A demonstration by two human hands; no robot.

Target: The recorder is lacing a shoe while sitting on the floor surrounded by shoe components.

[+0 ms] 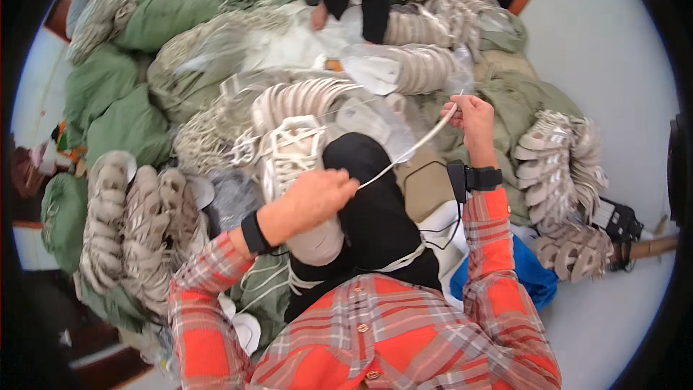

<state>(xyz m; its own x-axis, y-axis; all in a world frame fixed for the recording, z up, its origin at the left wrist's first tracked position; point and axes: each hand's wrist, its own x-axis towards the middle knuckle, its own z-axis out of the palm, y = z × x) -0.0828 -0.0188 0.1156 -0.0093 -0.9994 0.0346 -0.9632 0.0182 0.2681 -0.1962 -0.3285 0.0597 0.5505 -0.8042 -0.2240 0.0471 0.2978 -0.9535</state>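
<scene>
A white shoelace stretches slantwise between my two hands. My right hand, raised at the right, pinches its upper end between thumb and fingertips. The lower end runs to my left hand, whose fingers are closed on it. Under and beyond my left hand is a cream shoe upper with white laces criss-crossed over its front; my hand and wrist hide its middle. The shoe lies along my lap, beside my black-trousered knee.
Stacked beige shoe uppers stand at the left, with more uppers at the right. Green sacks and a bundle of loose laces lie beyond. Another person's dark trouser leg shows at the far side. A white wall bounds the right.
</scene>
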